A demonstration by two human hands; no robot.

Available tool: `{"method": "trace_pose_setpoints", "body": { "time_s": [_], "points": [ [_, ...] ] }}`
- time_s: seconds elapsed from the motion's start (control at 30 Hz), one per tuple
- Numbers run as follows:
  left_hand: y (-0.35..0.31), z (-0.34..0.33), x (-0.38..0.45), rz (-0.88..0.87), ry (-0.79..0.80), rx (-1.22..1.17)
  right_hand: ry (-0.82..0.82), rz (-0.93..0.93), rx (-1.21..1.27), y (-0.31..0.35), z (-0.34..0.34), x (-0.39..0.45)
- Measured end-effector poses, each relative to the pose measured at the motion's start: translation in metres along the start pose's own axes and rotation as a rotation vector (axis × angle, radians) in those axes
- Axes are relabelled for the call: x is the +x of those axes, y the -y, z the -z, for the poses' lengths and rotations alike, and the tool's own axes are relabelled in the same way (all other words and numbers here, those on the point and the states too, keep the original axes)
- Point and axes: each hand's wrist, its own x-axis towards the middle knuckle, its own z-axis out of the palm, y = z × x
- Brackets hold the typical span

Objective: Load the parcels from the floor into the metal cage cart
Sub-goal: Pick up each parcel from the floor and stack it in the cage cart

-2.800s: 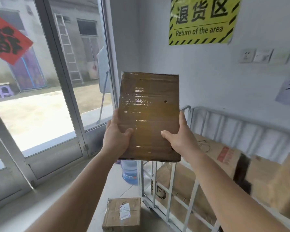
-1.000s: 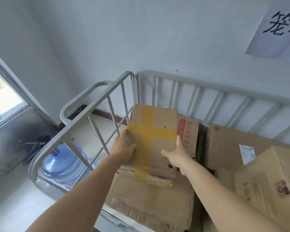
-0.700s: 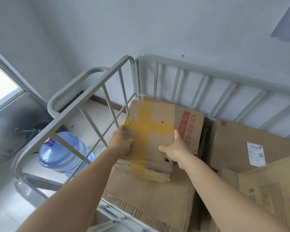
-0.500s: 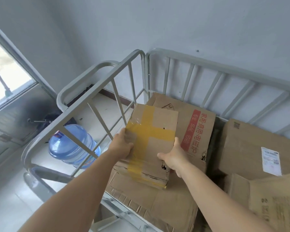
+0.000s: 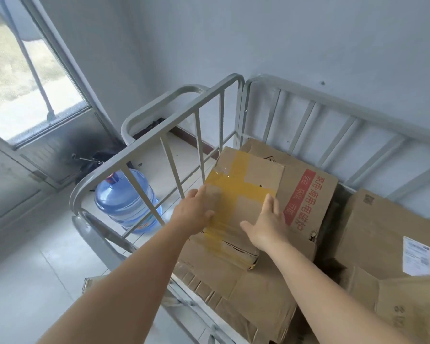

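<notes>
We see the big gray cart [image 5: 236,81] by the wall [image 5: 258,33]. Its bars stand up on the left side and along the back. Inside it are many brown boxes. One big box [image 5: 392,234] with a white label [image 5: 416,255] sits on the right. A box with red letters [image 5: 305,194] sits at the back, near the corner of the cart. A flat box [image 5: 233,289] lies under our hands.

On top of that flat box lies the parcel [image 5: 243,184]. It has yellow tape on it in a cross. It lies flat with its top face up. Its long side runs from us toward the back corner of the cart. Its far end rests partly on the box with red letters. Its left edge is close to the side bars.

Our left hand [image 5: 194,212] lies on the near left part of the parcel. Its fingers are nearly straight and touch the top. Its grip is loose, not closed on the parcel. Our right hand [image 5: 266,222] is at the parcel's right edge. Its fingers are straight and together, pointing away from us, and the thumb sticks out to the left over the tape. That grip is loose too, and it clamps nothing.

Outside the cart, on the floor [image 5: 35,281], stands a blue water jug [image 5: 124,199], just behind the side bars. A window [image 5: 23,78] is on the far left.
</notes>
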Motion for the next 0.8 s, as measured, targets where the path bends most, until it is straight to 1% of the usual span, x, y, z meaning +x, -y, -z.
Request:
{"method": "trace_pose_setpoints", "body": {
  "time_s": [0.1,0.17,0.37,0.5,0.67,0.8],
  "points": [
    [0.007,0.009,-0.023,-0.005,-0.045,0.081,-0.037,0.136,-0.161,0.013,0.001,-0.022],
    [0.014,0.019,-0.043,-0.029,-0.075,0.123,-0.051,0.223,-0.221,0.025,0.002,-0.040],
    [0.047,0.049,-0.125,-0.061,-0.236,0.186,-0.085,0.422,-0.285,0.067,-0.009,-0.117],
    [0.085,0.063,-0.194,-0.046,-0.348,0.181,-0.112,0.541,-0.313,0.096,-0.032,-0.178],
    [0.154,0.063,-0.285,0.052,-0.454,0.141,-0.083,0.683,-0.337,0.131,-0.082,-0.256],
    [0.214,0.049,-0.350,0.205,-0.486,0.105,-0.036,0.774,-0.371,0.148,-0.134,-0.306]
  ]
}}
